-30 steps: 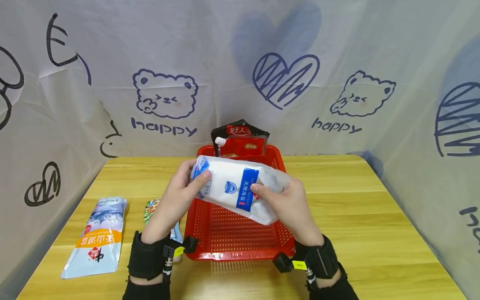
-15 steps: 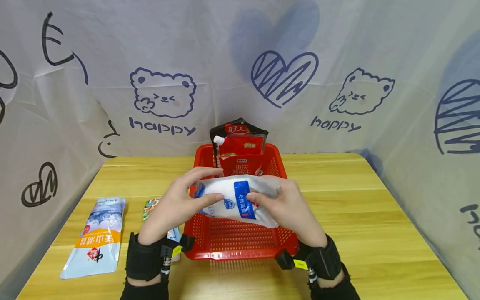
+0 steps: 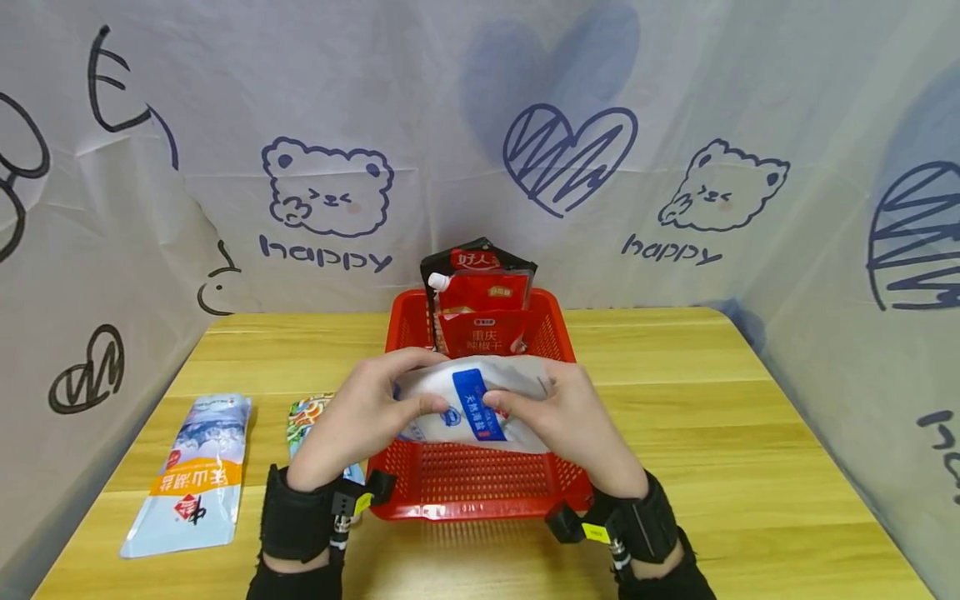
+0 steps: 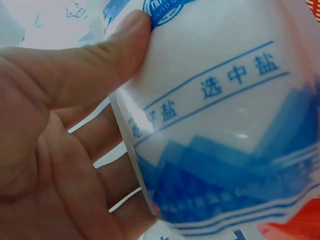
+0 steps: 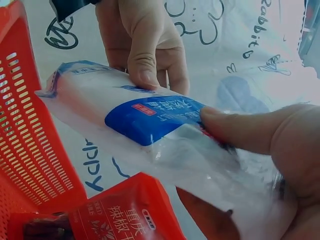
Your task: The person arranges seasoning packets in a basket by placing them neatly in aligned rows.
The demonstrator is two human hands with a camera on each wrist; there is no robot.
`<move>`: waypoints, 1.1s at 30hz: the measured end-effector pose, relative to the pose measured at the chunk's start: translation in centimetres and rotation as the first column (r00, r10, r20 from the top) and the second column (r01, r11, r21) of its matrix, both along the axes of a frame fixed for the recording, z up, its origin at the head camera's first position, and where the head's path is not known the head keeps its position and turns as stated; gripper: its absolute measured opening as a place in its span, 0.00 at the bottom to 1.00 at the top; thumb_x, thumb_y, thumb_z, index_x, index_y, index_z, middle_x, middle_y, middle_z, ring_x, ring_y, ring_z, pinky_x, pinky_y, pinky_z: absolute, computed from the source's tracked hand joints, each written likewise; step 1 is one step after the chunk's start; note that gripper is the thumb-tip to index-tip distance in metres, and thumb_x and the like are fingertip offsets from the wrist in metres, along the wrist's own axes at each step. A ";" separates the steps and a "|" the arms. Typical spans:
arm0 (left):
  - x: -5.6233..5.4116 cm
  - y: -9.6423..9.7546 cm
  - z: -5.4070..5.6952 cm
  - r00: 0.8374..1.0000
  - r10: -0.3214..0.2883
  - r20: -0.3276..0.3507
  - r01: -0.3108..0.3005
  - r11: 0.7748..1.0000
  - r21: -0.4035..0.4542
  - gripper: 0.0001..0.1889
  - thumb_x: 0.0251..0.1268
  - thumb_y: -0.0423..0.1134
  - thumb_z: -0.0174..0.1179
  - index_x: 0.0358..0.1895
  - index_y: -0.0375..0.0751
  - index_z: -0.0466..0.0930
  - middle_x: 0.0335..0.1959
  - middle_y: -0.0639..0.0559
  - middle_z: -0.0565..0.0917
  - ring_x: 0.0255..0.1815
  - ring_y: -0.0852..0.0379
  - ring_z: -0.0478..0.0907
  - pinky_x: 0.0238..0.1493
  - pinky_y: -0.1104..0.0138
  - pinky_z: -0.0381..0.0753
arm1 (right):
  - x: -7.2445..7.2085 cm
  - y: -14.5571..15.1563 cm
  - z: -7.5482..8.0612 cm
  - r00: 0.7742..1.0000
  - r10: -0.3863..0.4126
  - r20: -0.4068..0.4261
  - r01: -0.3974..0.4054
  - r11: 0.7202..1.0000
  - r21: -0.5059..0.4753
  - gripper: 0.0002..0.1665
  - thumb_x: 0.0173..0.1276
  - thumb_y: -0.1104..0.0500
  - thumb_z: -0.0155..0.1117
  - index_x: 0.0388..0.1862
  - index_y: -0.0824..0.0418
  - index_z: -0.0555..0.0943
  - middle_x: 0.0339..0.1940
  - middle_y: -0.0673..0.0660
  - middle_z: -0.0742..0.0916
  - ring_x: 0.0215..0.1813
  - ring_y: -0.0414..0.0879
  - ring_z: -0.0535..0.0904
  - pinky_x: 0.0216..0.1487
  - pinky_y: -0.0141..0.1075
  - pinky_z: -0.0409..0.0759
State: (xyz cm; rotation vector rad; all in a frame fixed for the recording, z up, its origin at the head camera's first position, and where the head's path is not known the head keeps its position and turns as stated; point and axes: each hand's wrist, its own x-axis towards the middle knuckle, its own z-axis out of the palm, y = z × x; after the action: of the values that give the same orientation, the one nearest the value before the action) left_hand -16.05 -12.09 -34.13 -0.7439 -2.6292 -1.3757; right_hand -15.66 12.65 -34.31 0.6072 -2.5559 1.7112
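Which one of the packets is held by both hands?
The blue-labelled white packet: the left hand and the right hand grip it, while the others are on the table or in the red basket.

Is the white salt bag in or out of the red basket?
Out: the left hand and right hand grip the white salt bag above the red basket, covering parts of its sides in the head view.

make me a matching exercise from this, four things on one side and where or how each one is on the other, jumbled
1. white bag
2. red basket
3. spouted pouch
4. orange-and-blue packet

A. lying flat on the table
B. standing at the basket's far end
C. perforated with small holes
D. held by left hand and right hand

Pairs: 1-D, 2-C, 3-B, 4-A
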 end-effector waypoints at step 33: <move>0.1 0.5 -0.4 0.978 0.048 0.205 -0.056 0.998 0.032 0.24 0.71 0.35 0.68 0.66 0.42 0.70 0.56 0.45 0.82 0.51 0.47 0.83 0.48 0.55 0.88 | -2.6 1.3 2.9 0.991 0.010 -0.130 -0.002 0.998 0.064 0.07 0.66 0.66 0.76 0.36 0.63 0.84 0.50 0.60 0.90 0.45 0.53 0.90 0.42 0.39 0.89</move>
State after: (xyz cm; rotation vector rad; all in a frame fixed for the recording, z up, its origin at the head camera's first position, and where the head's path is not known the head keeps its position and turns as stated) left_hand -15.92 -11.64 -34.49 -0.5524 -2.7429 -1.5592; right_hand -18.29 13.94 -31.44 0.7057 -2.5290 1.5410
